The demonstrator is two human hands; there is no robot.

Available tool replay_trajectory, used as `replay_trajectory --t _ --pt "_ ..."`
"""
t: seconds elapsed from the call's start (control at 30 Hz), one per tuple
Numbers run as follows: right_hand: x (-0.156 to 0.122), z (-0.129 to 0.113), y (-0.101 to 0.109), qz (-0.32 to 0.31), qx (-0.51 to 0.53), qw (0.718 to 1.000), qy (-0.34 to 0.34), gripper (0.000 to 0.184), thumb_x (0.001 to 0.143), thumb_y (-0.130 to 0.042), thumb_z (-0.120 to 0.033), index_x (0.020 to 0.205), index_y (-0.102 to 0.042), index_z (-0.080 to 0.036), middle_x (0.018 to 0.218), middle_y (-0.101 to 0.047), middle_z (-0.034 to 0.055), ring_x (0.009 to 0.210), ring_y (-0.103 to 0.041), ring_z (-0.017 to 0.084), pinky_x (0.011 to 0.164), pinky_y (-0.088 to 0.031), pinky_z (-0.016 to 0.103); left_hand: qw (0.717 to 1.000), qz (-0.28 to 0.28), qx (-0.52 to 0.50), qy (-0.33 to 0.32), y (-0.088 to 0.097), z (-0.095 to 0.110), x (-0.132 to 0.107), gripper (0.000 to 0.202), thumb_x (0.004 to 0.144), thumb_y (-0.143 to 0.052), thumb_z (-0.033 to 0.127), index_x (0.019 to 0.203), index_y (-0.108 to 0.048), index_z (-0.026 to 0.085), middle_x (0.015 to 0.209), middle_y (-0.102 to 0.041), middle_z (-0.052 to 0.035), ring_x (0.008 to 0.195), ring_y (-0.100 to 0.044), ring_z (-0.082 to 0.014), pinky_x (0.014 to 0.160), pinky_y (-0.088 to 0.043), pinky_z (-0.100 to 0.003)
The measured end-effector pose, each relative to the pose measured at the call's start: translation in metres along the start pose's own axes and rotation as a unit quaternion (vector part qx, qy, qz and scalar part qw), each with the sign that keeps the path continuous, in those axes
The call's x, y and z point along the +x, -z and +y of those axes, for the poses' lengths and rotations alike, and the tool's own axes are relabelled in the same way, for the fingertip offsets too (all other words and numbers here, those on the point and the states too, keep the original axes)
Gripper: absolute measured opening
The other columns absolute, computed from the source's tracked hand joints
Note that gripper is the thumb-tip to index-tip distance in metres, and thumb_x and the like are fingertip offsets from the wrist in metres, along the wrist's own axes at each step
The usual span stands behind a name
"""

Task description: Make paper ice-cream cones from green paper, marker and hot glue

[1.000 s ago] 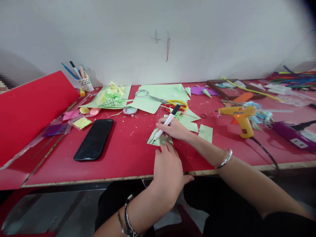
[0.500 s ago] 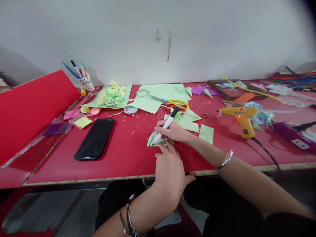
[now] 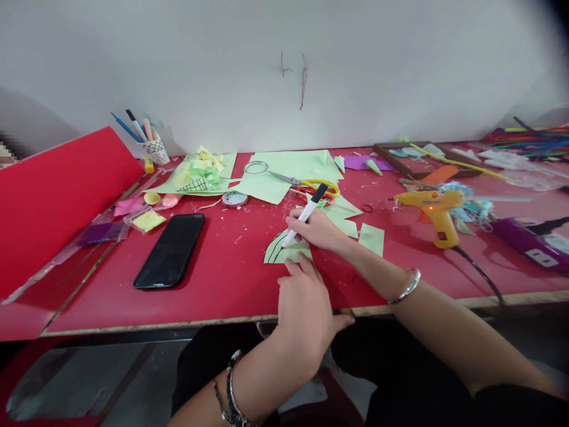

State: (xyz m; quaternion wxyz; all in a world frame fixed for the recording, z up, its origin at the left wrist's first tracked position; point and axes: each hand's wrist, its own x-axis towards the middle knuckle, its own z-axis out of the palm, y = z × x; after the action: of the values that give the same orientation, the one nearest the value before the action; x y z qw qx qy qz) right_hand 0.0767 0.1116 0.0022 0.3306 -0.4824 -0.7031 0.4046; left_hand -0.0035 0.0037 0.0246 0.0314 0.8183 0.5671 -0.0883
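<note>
Pinched in my right hand point(image 3: 313, 228) is a white marker point(image 3: 306, 214) with a black end, its tip down on a small light green paper piece point(image 3: 275, 254). That piece has a curved outer edge and bears black curved lines; its right part is partly covered by my hands. My left hand point(image 3: 304, 302) lies with outstretched fingers on the paper's lower edge, thumb pointing right near the table's front edge. Just beyond my right hand are scissors point(image 3: 326, 187) with yellow handles and green paper scraps point(image 3: 340, 207).
A black phone point(image 3: 170, 252) lies to the left, near a leaning red sheet point(image 3: 62, 201). On the right rests a yellow glue gun point(image 3: 433, 207) with its light on, beside a purple power strip point(image 3: 531, 243). A pen cup point(image 3: 154, 149) stands at the back left.
The marker and my right hand have shifted slightly up and right on the paper. A second black line now shows more fully. My left hand stays almost in place.
</note>
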Motion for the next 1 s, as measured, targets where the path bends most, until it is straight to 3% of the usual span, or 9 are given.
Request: replay_trajectory --t 0.77,1.0 --pt "0.003 0.0 0.016 0.114 -0.112 0.987 0.032 0.026 0.072 -0.04 -0.019 0.047 -0.034 -0.019 0.045 -0.044 -0.0022 0.045 -0.039 0.008 0.046 -0.03 0.023 1.0 0.0 0.009 -0.01 -0.002 0.0 -0.001 0.093 0.063 -0.055 0.062 0.125 -0.037 -0.004 0.13 -0.038 -0.0253 0.104 -0.046 -0.0367 0.069 -0.051 -0.039" --pt "0.003 0.0 0.02 0.143 -0.166 0.976 0.002 0.023 0.07 -0.04 -0.019 0.048 -0.034 -0.019 0.046 -0.045 -0.0008 0.044 -0.037 0.009 0.046 -0.026 0.026 1.0 -0.005 0.005 -0.006 0.0 0.0 0.0 0.091 0.062 -0.055 0.063 0.125 -0.039 -0.001 0.131 -0.037 -0.0242 0.104 -0.045 -0.0371 0.068 -0.05 -0.038"
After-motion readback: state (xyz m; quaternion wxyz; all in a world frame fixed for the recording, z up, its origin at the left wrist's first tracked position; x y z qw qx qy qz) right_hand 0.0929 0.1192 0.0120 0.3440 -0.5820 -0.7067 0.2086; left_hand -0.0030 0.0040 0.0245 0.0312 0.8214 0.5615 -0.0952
